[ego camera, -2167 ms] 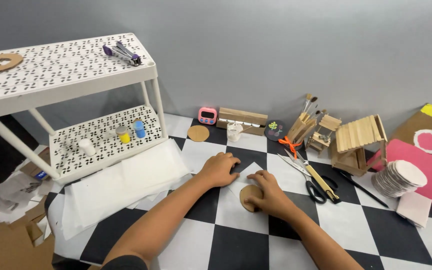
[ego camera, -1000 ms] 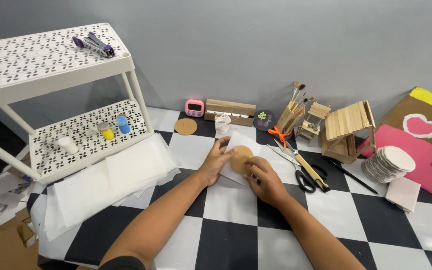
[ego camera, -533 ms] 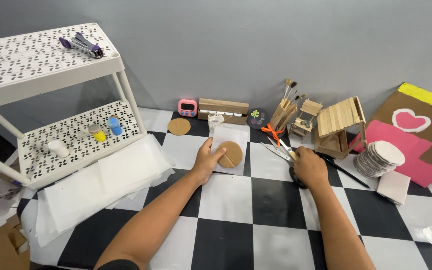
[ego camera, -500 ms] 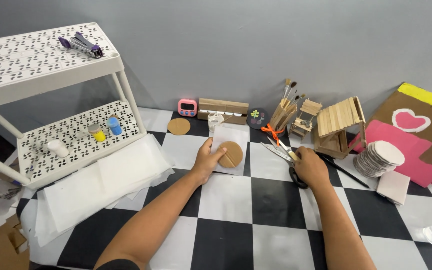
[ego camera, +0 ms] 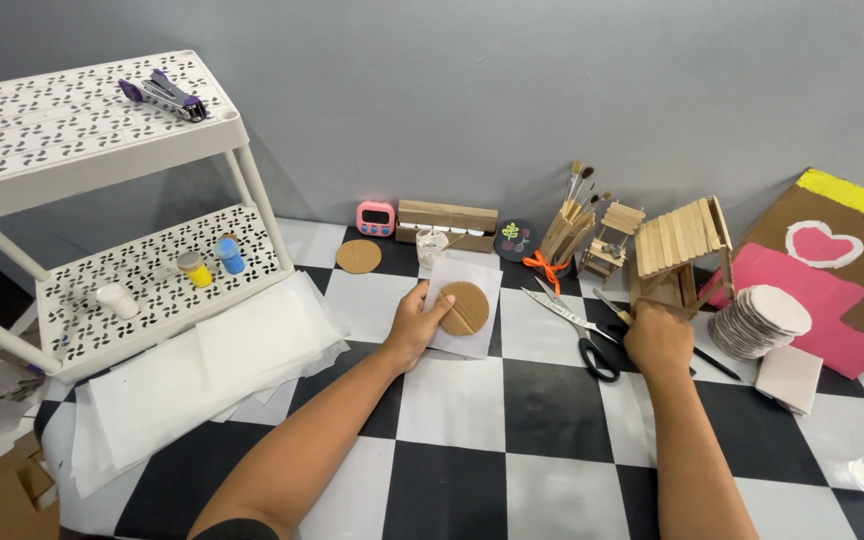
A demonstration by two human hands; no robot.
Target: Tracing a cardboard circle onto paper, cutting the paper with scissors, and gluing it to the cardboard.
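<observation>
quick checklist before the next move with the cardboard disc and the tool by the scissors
1. Left hand holds the cardboard disc against the white paper square: ok.
2. Disc lies fully within the paper's edges: ok.
3. Right hand closed on a thin stick-like tool: ok, but which tool it is: cannot tell.
4. Scissors lie on the table, apart from the disc: ok.
5. Right hand clear of the stick house: cannot tell, they look very close.
</observation>
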